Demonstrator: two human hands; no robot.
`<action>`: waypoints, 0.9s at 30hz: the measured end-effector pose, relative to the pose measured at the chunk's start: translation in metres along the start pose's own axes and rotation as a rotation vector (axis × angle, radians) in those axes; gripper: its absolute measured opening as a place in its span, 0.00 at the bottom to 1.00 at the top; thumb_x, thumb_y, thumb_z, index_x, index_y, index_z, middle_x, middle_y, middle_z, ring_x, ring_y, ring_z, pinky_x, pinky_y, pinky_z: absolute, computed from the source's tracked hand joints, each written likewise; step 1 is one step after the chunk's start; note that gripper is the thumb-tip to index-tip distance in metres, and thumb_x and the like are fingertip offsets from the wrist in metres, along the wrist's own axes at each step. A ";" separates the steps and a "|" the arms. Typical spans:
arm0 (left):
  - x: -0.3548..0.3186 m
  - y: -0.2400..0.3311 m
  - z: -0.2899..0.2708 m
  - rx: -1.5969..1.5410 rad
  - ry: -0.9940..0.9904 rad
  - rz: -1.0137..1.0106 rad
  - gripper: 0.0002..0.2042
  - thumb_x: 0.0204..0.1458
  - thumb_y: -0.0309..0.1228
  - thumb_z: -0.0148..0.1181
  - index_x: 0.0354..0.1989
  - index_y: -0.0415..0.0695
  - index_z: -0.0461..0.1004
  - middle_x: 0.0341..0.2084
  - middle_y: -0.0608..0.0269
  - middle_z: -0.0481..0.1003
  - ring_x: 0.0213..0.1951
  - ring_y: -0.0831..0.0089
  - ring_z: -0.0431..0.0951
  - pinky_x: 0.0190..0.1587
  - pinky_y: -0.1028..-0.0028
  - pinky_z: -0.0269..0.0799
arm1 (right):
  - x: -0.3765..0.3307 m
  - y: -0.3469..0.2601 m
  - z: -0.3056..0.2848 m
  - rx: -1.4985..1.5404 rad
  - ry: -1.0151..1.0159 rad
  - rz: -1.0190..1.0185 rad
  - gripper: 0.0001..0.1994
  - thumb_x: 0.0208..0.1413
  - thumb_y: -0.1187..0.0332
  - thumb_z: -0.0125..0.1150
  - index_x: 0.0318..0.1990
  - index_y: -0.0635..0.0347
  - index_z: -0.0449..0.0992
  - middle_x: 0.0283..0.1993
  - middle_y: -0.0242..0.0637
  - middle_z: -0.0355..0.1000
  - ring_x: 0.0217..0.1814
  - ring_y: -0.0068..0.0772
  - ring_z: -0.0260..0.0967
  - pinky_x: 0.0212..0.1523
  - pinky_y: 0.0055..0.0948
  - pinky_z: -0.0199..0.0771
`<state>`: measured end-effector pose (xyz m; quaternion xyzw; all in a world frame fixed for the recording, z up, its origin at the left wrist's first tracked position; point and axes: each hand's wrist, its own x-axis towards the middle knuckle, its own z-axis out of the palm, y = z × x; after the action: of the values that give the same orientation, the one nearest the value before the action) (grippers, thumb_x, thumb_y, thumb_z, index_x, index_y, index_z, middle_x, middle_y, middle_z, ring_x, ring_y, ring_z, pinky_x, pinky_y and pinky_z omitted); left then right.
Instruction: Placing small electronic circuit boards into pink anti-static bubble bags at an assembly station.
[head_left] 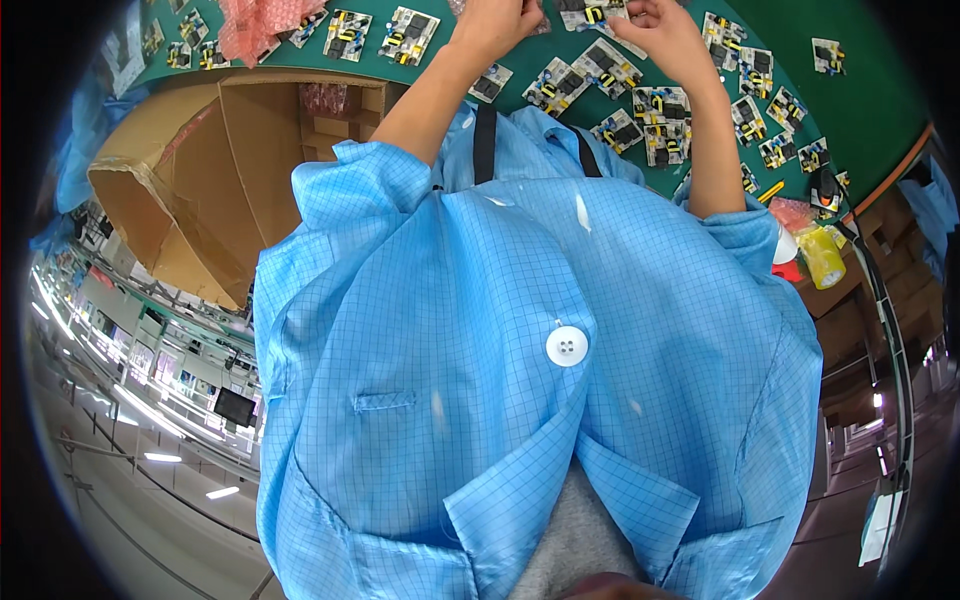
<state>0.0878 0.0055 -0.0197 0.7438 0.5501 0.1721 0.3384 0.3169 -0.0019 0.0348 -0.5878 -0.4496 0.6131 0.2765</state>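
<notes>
At the top edge, my left hand (497, 27) is closed, with pink bubble wrap (543, 20) showing beside its fingertips; the frame cuts off part of it. To its right, my right hand (668, 38) pinches the edge of a circuit board (588, 15) with black parts and a yellow-wrapped component. Similar boards lie on the green table below and around both hands, among them a board (607, 68) just under the right hand and another board (556, 87) left of that one.
Several more boards spread to the right, such as this board (756, 72), and to the left, like this board (408, 36). Pink bubble wrap (262, 28) is heaped at the upper left. An open cardboard box (180, 170) stands beside the table (880, 100). A yellow roll (822, 258) sits at the right edge.
</notes>
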 end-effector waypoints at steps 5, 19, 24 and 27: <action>-0.009 -0.017 0.009 0.397 -0.237 -0.093 0.17 0.48 0.24 0.61 0.47 0.37 0.68 0.39 0.57 0.74 0.42 0.64 0.77 0.42 0.66 0.74 | 0.006 0.005 0.003 -0.128 0.018 0.000 0.17 0.46 0.74 0.63 0.46 0.67 0.71 0.32 0.31 0.71 0.32 0.19 0.67 0.34 0.21 0.70; 0.001 0.062 -0.058 0.361 0.083 0.014 0.06 0.42 0.27 0.58 0.28 0.42 0.69 0.33 0.55 0.71 0.37 0.55 0.71 0.40 0.61 0.64 | -0.007 0.014 0.006 -0.120 0.023 0.054 0.18 0.46 0.77 0.62 0.47 0.66 0.70 0.34 0.33 0.72 0.32 0.20 0.69 0.33 0.21 0.71; -0.013 0.052 -0.034 0.295 0.345 0.184 0.07 0.42 0.25 0.59 0.31 0.42 0.69 0.31 0.55 0.68 0.37 0.55 0.69 0.40 0.61 0.65 | -0.002 0.021 0.001 -0.060 0.064 0.026 0.19 0.46 0.78 0.61 0.48 0.67 0.69 0.34 0.31 0.70 0.34 0.19 0.67 0.34 0.19 0.70; -0.030 0.050 -0.018 0.322 -0.049 -0.010 0.18 0.38 0.31 0.63 0.40 0.42 0.69 0.38 0.50 0.67 0.44 0.52 0.67 0.46 0.59 0.66 | -0.003 0.021 -0.005 -0.071 0.048 0.086 0.19 0.46 0.78 0.61 0.48 0.66 0.68 0.33 0.31 0.71 0.33 0.19 0.67 0.34 0.18 0.70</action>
<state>0.1017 -0.0249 0.0309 0.7896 0.5660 0.0619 0.2289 0.3263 -0.0129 0.0186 -0.6305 -0.4385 0.5941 0.2395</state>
